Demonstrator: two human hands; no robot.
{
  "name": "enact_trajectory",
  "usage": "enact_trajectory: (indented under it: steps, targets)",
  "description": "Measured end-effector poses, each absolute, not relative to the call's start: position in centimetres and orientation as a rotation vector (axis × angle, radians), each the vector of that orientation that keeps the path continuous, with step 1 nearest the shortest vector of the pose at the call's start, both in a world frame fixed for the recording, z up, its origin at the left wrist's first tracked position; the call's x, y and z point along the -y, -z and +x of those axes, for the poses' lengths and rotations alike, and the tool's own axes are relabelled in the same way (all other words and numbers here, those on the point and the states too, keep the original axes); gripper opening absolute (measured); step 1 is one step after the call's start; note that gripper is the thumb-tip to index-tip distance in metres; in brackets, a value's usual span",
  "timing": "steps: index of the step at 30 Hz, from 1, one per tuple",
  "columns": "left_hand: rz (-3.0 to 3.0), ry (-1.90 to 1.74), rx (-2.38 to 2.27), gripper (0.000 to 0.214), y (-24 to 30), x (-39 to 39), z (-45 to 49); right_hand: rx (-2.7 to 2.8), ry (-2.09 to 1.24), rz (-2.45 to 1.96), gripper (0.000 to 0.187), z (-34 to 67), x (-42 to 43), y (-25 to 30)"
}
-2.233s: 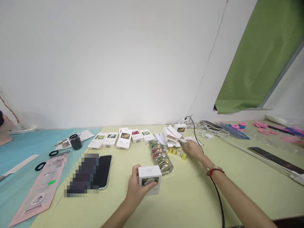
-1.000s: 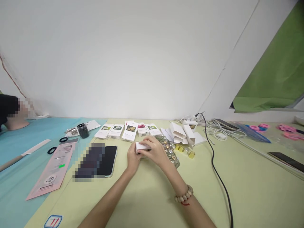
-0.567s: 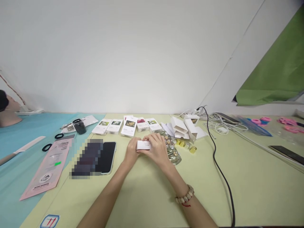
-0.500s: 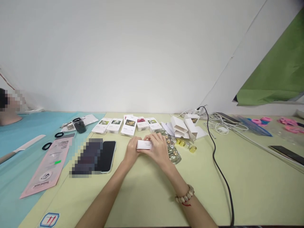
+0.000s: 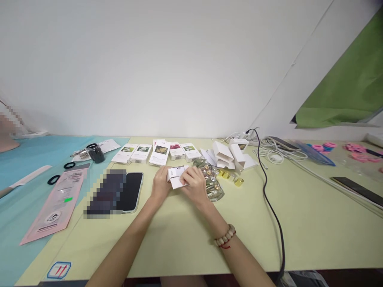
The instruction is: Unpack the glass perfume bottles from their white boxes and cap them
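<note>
Both my hands hold a small white carton just above the yellow-green table. My left hand grips its left end. My right hand, with a bead bracelet on the wrist, pinches its right side, and a flap of the carton stands up. Right behind my right hand lies a cluster of small glass bottles and several gold caps.
A row of white printed boxes and folded white cartons lie behind. A phone, a pink packet, black rings and a dark jar are at left. A black cable crosses the table at right.
The carton was closed and held level half a second ago; now its flap is lifted and it is tilted. Both hands shifted slightly left in view.
</note>
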State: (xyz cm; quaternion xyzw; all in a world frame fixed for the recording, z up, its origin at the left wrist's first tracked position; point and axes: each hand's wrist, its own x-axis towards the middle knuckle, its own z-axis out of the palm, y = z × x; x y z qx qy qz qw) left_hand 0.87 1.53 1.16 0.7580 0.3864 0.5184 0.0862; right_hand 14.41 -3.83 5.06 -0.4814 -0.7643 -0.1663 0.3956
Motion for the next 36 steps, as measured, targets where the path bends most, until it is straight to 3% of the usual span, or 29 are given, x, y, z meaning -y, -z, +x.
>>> enact_trajectory:
  steps: [6,11,17,26,36]
  targets:
    - [2.44,-1.589,-1.299,0.016,-1.4,-1.7,-0.1,1.934,0.094,-0.985,0.017,13.9,4.6,-5.8]
    - [2.647,-1.531,-1.387,0.019,-1.8,-1.6,-0.9,1.828,-0.028,-1.111,0.021,14.3,4.2,-6.3]
    - [2.415,-1.457,-1.339,0.029,-1.7,-1.7,-1.3,1.839,-0.235,-1.327,0.029,15.2,3.8,-6.4]
    - [2.3,-1.419,-1.273,0.029,-2.3,-1.6,-1.2,2.034,-0.103,-1.244,0.033,15.2,4.3,-6.6]
    - [2.373,-1.301,-1.244,0.03,-2.6,-1.4,-1.2,2.073,0.081,-1.144,0.019,16.1,3.8,-6.3]
